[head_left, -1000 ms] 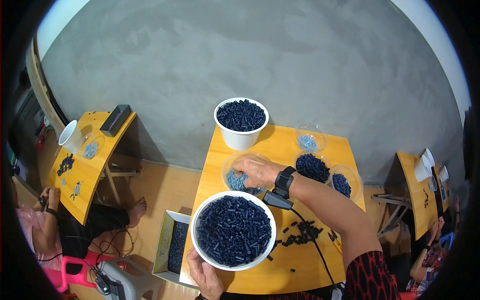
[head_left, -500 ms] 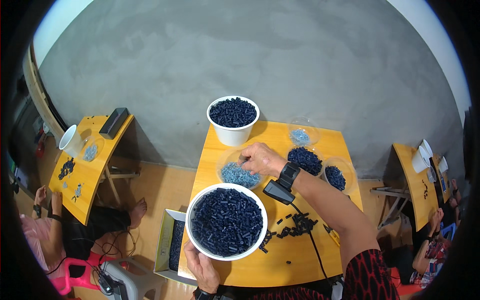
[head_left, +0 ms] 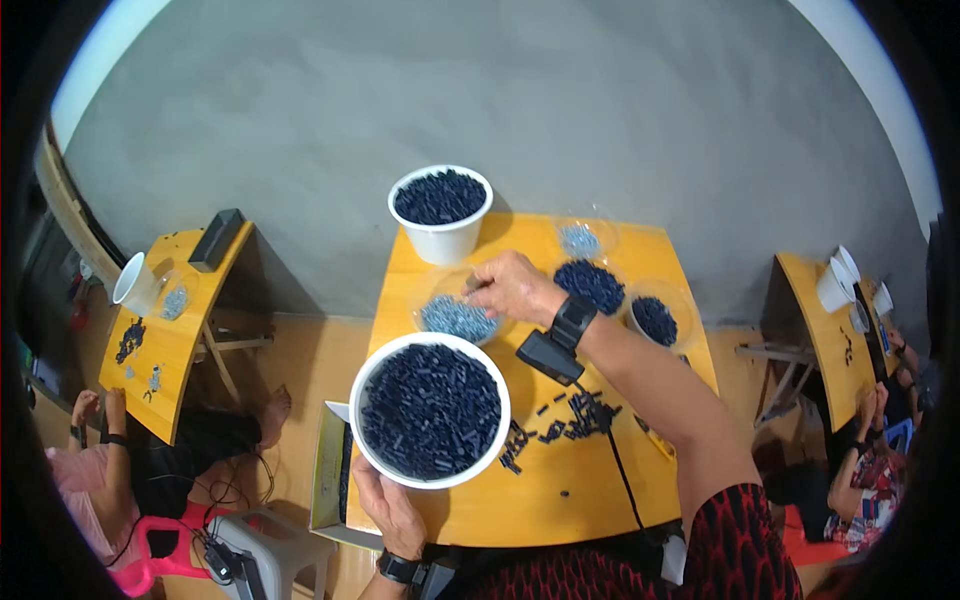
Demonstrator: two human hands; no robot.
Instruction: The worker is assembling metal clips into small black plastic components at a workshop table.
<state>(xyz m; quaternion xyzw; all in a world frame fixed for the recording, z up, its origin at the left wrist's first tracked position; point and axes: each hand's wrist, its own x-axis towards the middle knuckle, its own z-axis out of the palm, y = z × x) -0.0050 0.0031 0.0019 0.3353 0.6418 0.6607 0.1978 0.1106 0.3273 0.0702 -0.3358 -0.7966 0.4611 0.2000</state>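
Note:
My left hand [head_left: 392,515] grips a white bucket [head_left: 358,440] low on its near side, with some fingers hidden beneath it. Short dark-blue cylindrical pieces [head_left: 430,412] fill this bucket nearly to the rim. My right hand [head_left: 512,288] reaches across the table, its fingertips pinched together over a clear plastic bowl of small silvery screw-like parts [head_left: 458,318]. What the pinch holds, if anything, is too small to make out. A watch-like black band and a cabled black box [head_left: 550,355] sit on my right wrist.
Another full white bucket [head_left: 440,240] stands at the table's far left. Clear bowls hold dark pieces [head_left: 590,287], more dark pieces [head_left: 655,321] and silvery parts [head_left: 579,240]. Loose dark pieces [head_left: 575,425] lie beside a yellow tool [head_left: 660,446]. People sit at side tables.
The whole scene has shifted up and slightly left in the view. Both hands keep nearly the same places relative to the bucket and the bowl.

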